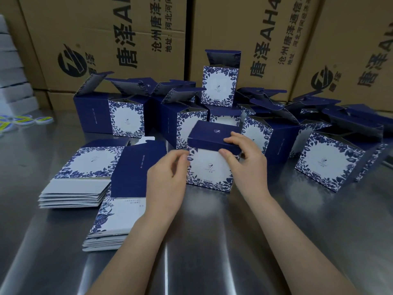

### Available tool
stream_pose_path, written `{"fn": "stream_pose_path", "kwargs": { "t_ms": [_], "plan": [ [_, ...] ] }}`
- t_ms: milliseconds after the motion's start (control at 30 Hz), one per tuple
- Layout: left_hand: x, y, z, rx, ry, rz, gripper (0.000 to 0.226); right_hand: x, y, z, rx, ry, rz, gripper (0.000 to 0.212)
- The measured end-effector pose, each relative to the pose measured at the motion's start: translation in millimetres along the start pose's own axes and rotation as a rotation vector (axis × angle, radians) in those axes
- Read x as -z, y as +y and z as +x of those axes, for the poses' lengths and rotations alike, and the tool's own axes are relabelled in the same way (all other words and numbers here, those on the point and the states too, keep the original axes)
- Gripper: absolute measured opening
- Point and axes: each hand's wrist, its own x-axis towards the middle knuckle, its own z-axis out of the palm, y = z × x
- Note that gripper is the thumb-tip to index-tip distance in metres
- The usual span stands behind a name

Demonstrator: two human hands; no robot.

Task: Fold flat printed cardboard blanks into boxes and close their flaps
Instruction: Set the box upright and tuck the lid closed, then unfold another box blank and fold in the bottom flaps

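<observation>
Your right hand pinches the dark blue lid of one box, thumb on the lid's front edge, fingers on top. Your left hand sits at the box's left edge with fingers curled; whether it grips cannot be told. The box stands upright on the steel surface between your hands. Its floral front faces you, and the lid's long edge runs left to right.

Two piles of flat blanks lie to its left, a far stack and a near stack. Behind, roughly ten open-flapped boxes overlap too much for an exact count. A raised box stands on top of them.
</observation>
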Motion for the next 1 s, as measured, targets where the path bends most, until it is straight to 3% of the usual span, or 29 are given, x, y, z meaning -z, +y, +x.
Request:
{"fn": "stream_pose_path", "kwargs": {
  "t_ms": [400, 767, 1000],
  "plan": [
    [-11, -3, -9, 0.07, -0.498, 0.197, 0.014, 38, 5, -4, -0.081, 0.202, -0.308, 0.035],
    [-14, -7, -10, 0.094, -0.576, 0.259, 0.014, 98, 18, -25, -0.09, 0.367, -0.475, 0.025],
    [-13, -7, -10, 0.102, -0.574, 0.259, 0.015, 114, 43, -6, -0.196, 0.336, -0.605, 0.028]
  ]
}}
